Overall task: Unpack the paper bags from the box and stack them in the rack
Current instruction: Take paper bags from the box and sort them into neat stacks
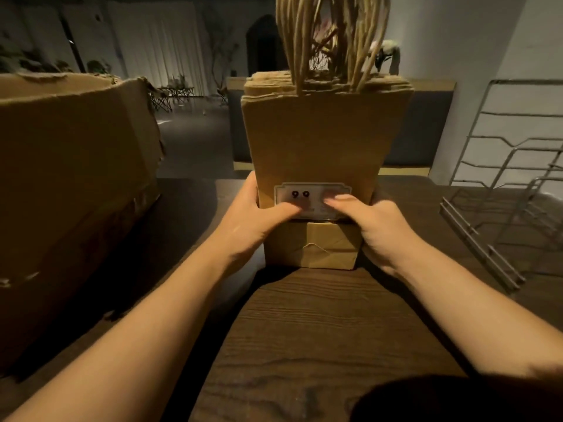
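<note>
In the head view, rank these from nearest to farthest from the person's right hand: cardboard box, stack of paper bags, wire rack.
1. Stack of paper bags: gripped by the right hand, centre.
2. Wire rack: right, on the table.
3. Cardboard box: far left.

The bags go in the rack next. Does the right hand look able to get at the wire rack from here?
Probably yes: the wire rack stands just right of the right hand with bare table between, but that hand grips the paper bags.
</note>
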`<control>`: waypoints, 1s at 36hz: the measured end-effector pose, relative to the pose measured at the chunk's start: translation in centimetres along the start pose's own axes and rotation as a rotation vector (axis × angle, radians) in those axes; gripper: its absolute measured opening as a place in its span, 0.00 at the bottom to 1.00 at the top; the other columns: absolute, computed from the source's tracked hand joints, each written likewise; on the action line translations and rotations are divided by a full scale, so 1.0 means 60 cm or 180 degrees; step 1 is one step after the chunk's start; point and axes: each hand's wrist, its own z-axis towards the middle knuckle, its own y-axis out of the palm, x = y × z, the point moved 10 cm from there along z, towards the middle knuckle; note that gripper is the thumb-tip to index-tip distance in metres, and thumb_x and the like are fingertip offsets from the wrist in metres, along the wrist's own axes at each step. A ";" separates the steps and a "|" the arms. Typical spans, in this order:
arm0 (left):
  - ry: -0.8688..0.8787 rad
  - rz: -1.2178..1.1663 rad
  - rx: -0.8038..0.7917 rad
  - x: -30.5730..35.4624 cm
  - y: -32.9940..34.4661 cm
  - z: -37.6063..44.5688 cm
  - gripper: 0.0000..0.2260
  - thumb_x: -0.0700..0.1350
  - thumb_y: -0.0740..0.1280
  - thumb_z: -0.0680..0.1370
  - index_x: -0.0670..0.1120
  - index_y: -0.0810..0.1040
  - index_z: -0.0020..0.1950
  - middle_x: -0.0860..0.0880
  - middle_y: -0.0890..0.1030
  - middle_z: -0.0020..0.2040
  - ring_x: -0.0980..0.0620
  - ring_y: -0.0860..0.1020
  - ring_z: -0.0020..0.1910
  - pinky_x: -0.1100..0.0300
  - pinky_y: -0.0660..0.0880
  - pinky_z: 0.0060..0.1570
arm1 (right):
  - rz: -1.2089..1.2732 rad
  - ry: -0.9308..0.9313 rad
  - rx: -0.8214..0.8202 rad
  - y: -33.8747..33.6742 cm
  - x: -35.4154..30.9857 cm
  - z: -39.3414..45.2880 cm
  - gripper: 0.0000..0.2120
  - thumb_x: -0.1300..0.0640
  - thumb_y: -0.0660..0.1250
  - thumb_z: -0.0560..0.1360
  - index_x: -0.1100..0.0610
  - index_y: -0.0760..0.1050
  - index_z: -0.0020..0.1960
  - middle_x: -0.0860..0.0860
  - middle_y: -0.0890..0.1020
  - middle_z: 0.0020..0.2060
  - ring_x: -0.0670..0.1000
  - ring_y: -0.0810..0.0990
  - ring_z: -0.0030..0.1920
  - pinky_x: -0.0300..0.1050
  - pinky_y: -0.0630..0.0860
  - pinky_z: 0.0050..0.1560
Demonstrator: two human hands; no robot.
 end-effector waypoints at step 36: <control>0.0000 -0.0563 0.0199 -0.032 0.037 -0.026 0.25 0.51 0.70 0.75 0.48 0.73 0.71 0.51 0.82 0.63 0.52 0.81 0.62 0.59 0.79 0.55 | -0.0106 -0.0262 0.0610 -0.013 0.030 -0.011 0.54 0.24 0.77 0.47 0.54 0.77 0.64 0.50 0.85 0.55 0.51 0.84 0.57 0.57 0.79 0.61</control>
